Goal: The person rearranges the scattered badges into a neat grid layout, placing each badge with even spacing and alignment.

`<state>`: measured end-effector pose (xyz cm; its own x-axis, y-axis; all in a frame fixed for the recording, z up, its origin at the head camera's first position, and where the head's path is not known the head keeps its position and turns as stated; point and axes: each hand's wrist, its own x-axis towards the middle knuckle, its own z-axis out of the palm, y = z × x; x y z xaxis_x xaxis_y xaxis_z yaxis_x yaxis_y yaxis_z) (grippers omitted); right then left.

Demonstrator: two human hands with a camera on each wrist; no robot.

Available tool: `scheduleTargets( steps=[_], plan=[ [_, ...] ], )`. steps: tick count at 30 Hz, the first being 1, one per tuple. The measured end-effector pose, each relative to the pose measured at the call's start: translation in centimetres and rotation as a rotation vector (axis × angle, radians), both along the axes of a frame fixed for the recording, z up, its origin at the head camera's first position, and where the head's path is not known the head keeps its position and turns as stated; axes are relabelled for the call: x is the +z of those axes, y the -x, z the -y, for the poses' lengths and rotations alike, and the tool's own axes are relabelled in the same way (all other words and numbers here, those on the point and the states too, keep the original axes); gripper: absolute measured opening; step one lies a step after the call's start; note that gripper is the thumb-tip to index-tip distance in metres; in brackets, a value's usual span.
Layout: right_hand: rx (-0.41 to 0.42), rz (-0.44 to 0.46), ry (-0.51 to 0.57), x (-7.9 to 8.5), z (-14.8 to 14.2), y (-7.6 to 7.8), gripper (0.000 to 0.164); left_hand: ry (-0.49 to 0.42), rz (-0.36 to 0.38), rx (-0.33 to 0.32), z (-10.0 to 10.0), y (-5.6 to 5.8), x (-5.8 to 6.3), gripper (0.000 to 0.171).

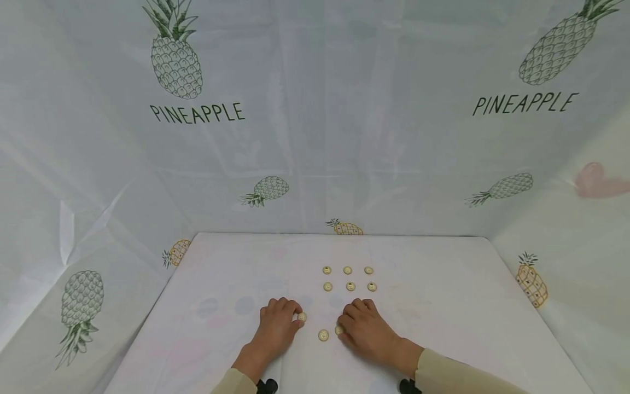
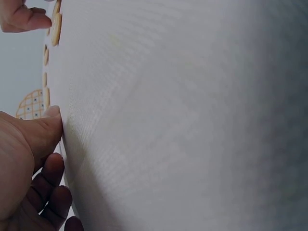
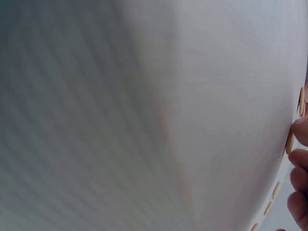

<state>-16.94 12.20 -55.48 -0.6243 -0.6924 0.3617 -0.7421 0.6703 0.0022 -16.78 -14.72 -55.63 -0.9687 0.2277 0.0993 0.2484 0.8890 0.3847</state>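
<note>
In the head view my left hand point(image 1: 279, 323) pinches a small round beige button point(image 1: 302, 317) by its edge, thumb on the near side and index finger on the far side. Thumb and fingers of this left hand point(image 2: 29, 163) also show in the left wrist view, low against the white surface. My right hand point(image 1: 366, 330) grips another beige button point(image 1: 339, 330) between thumb and index finger. That held button point(image 3: 289, 143) appears edge-on in the right wrist view, beside the right hand point(image 3: 301, 163). Between the hands a third button point(image 1: 323, 335) lies flat.
Beyond the hands, several like buttons lie in two rows, among them a near-row button point(image 1: 350, 286) and a far-row button point(image 1: 347, 270). All rest on a white-covered table point(image 1: 443, 306). A pineapple-printed cloth point(image 1: 344, 137) surrounds the table at the back and sides.
</note>
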Motion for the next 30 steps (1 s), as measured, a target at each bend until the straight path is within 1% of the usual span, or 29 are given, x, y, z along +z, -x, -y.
scheduleTargets(
  steps=[5, 11, 16, 21, 24, 28, 30],
  plan=[
    [-0.018, 0.044, 0.026, -0.1, 0.0, 0.0, 0.021, 0.007, -0.001, -0.005, 0.1, 0.0, -0.1, 0.021],
    [-0.044, 0.098, 0.039, -0.3, 0.2, -0.1, 0.021, 0.011, 0.002, -0.004, 0.2, 0.1, -0.3, 0.021],
    [-0.076, 0.089, 0.040, -0.3, 0.2, -0.2, 0.023, 0.009, 0.002, -0.005, 0.2, 0.1, -0.3, 0.021],
    [-0.049, 0.069, 0.055, 0.1, 0.3, 0.0, 0.020, 0.007, -0.005, -0.001, 0.1, 0.1, -0.1, 0.020],
    [-0.040, 0.080, 0.043, 0.3, 0.4, 0.2, 0.017, 0.003, -0.007, 0.002, 0.1, 0.0, 0.0, 0.019],
    [-0.054, 0.088, 0.022, 0.7, 0.4, 0.7, 0.015, -0.006, 0.008, 0.007, 0.1, 0.0, 0.1, 0.019],
    [-0.054, 0.068, 0.021, 0.9, 0.2, 1.1, 0.016, -0.007, 0.014, 0.007, 0.1, 0.0, 0.1, 0.020]
  ],
)
